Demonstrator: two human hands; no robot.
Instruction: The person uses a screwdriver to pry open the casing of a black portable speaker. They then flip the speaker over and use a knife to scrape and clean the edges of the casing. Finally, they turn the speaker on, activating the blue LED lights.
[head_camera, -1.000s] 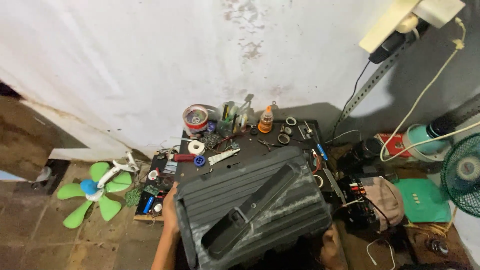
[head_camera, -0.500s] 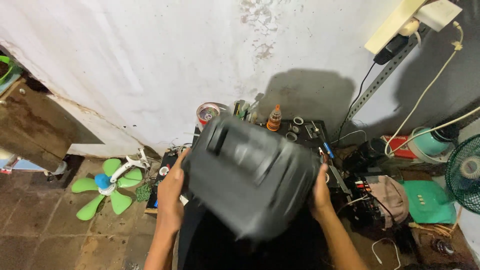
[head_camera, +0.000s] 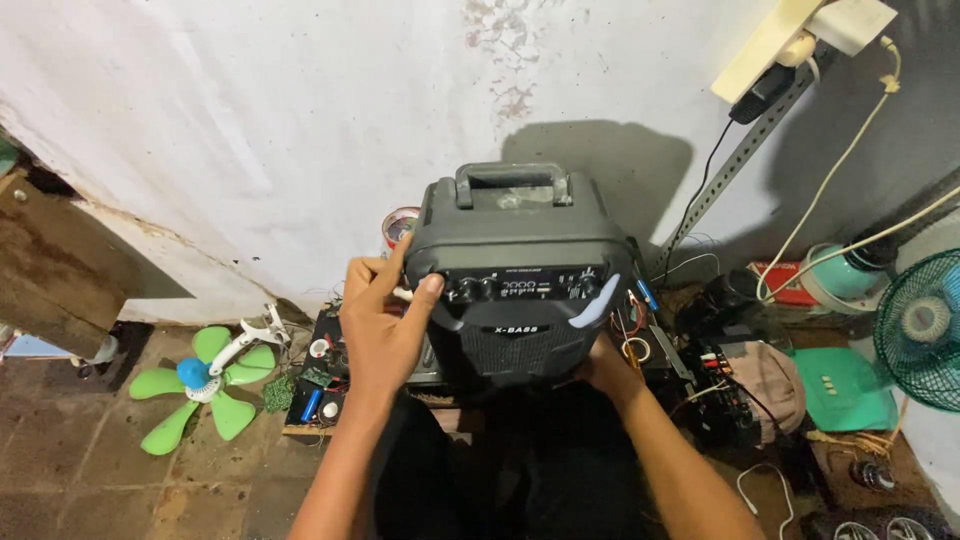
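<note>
Item: black portable speaker (head_camera: 520, 290), centre frame, upright, control panel facing me. My left hand (head_camera: 385, 325) clasps its left edge, thumb by the knobs; my right hand (head_camera: 605, 368) braces its lower right corner. Casing closed, nothing opened. Green fan blade (head_camera: 200, 385) lower left.

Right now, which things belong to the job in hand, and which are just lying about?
In hand:
black portable speaker with top handle
left hand at its knob panel
right hand under its lower corner

Lying about:
green plastic fan blade
teal fan with wire guard
small blue cylinder
</note>
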